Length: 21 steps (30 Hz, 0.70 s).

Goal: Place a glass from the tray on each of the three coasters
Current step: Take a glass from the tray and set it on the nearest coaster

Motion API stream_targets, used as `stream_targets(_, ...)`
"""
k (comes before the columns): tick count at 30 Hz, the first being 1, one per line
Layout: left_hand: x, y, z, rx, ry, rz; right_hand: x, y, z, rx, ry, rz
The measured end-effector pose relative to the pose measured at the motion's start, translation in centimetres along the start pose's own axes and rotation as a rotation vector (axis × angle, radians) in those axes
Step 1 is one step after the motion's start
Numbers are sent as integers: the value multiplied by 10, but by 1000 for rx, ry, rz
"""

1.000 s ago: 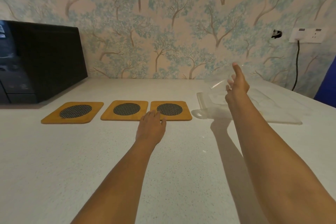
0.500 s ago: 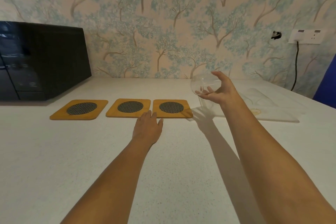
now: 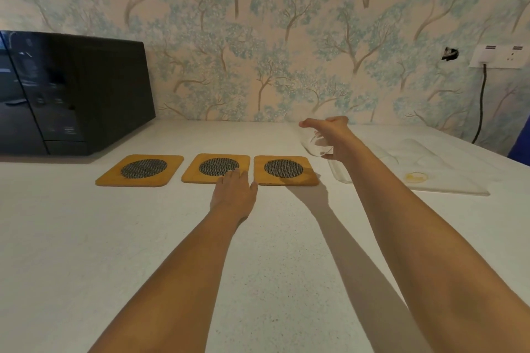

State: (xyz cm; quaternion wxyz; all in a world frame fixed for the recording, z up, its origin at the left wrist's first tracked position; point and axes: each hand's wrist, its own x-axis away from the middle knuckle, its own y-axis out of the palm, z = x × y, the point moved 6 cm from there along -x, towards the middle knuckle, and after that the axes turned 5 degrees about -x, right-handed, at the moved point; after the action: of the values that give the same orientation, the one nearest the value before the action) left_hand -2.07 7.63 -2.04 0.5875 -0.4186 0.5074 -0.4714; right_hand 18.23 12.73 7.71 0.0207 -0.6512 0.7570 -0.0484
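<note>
Head view shows our right hand [image 3: 332,135] with its grip closed round a tilted glass [image 3: 315,146], right of middle. Down-left, close by, lies the nearest coaster [image 3: 285,170]. Our left hand [image 3: 233,190] rests flat and open on the bench [image 3: 86,238].

Three wooden coasters [image 3: 139,170] [image 3: 216,168] [image 3: 286,170] lie in a row on the surface [image 3: 86,238] — one clear tray [image 3: 447,180], one glass [image 3: 315,144] in view, one black microwave [image 3: 71,92], one wall socket [image 3: 499,56] — and two hands [image 3: 233,193] [image 3: 329,135].
</note>
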Motion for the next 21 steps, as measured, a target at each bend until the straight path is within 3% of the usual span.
stream_targets(9, -1, 7, 2, 40, 15, -10, -2, 20, -17, 242, -205, 131)
stream_targets(16, -2, 9, 1, 62, 13, 14, -4, 31, -19, 159, -300, 246)
stream_targets(21, -3, 10, 1, 56, 20, 30, -15, 40, -8, -25, -250, 240)
